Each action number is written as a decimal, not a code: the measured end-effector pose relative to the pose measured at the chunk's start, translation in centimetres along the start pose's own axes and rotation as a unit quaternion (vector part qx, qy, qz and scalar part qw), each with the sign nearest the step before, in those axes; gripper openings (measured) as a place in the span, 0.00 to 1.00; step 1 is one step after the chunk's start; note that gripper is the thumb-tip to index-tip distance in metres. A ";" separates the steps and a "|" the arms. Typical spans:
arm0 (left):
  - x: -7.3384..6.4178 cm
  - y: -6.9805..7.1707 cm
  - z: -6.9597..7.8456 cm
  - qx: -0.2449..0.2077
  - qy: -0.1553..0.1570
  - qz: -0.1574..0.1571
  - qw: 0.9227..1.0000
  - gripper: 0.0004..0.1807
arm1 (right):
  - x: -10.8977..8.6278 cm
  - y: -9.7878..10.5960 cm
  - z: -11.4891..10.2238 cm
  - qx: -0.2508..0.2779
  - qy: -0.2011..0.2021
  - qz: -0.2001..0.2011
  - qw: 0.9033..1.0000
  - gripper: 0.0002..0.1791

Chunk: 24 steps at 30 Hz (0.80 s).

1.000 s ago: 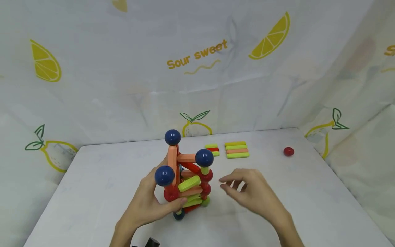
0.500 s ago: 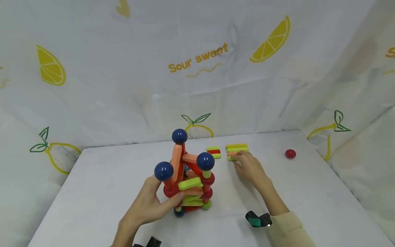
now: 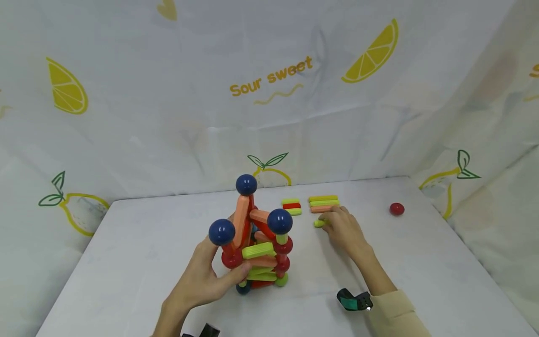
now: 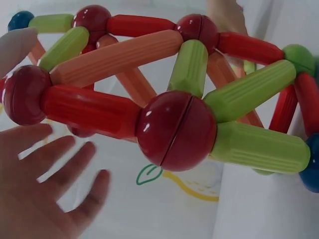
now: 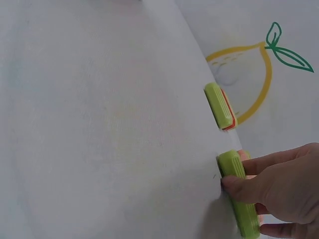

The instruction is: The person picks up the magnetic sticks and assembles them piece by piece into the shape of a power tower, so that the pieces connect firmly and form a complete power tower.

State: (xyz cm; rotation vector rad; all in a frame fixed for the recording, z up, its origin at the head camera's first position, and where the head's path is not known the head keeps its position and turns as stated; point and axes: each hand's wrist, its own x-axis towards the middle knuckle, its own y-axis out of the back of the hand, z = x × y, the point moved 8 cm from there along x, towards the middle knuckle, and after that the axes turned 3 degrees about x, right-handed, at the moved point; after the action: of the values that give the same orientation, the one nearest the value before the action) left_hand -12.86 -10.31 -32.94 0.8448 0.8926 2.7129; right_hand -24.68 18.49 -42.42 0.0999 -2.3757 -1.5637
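A tower of magnetic rods and balls [image 3: 258, 250] stands on the white table, with red, orange and lime-green rods and dark blue balls on top. My left hand [image 3: 204, 276] holds it from the left side, thumb across the front and fingers behind. Seen from the left wrist, the fingers [image 4: 47, 164] are spread beside a dark red ball [image 4: 177, 130]. Farther back, my right hand [image 3: 347, 231] pinches a lime-green magnetic rod [image 3: 319, 223] just in front of the other rods. The right wrist view shows thumb and fingertips on this rod [image 5: 245, 214].
Behind the pinched rod lie a yellow, a green and an orange rod [image 3: 322, 209] side by side. A shorter row of green and red rods [image 3: 291, 206] is left of them. One red ball [image 3: 396, 209] sits at the back right. A lemon-printed sheet [image 3: 189, 140] hangs behind the table.
My right hand has reached forward from beside the tower to the rod row, and the front green rod has been drawn slightly toward me. My left hand still holds the tower.
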 end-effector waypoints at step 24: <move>-1.2 3.3 3.1 0.023 -0.102 0.230 0.968 0.14 | -2.8 6.5 -4.3 0.114 0.044 0.051 0.991 0.19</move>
State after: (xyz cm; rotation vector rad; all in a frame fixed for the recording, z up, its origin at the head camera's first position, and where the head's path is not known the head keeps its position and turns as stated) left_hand -10.06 -11.77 -29.51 1.4728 0.7989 2.9060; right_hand -20.10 17.91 -35.48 0.0919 -2.4389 -1.2143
